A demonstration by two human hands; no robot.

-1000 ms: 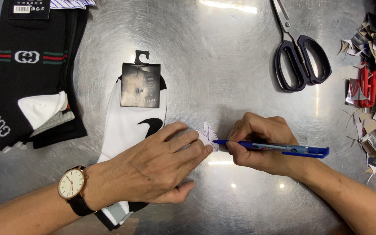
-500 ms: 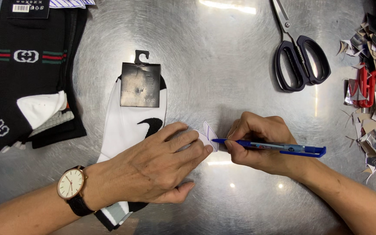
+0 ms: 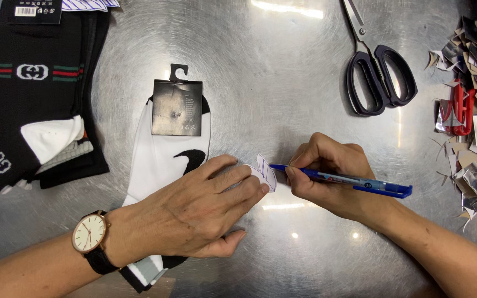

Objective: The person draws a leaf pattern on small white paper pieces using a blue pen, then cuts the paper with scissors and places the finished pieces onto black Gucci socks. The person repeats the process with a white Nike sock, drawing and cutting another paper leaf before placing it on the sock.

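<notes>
Centrally, white sock (image 3: 164,152) with a black curved mark, laid flat on a brushed metal table (image 3: 282,72), serving as the landmark for all that follows. Fixed to its upper end, a dark cardboard header card (image 3: 177,107) with a hook. Pressed flat over its lower half, left hand (image 3: 197,212), palm down, fingers spread and extended to the right, gripping nothing, fingertips pinning a small white paper tag (image 3: 264,172) with purple lines just beyond the sock's right edge. On the left wrist, a round white-faced watch (image 3: 90,233) on a dark strap. Right of the sock, right hand (image 3: 329,179), fingers closed narrowly around a blue pen (image 3: 340,179), held almost level, tip touching the upper part of the tag, capped end pointing away from the sock. Left of the sock, a stack of black socks (image 3: 34,94) with striped bands and white heels, apart from it. Far right of the sock and above the pen hand, black-handled scissors (image 3: 379,72), blades shut, lying on the table. Farther right still, at the table edge, a heap of silvery and brown paper scraps (image 3: 473,160) with a red clip-like piece (image 3: 459,107) among them.
</notes>
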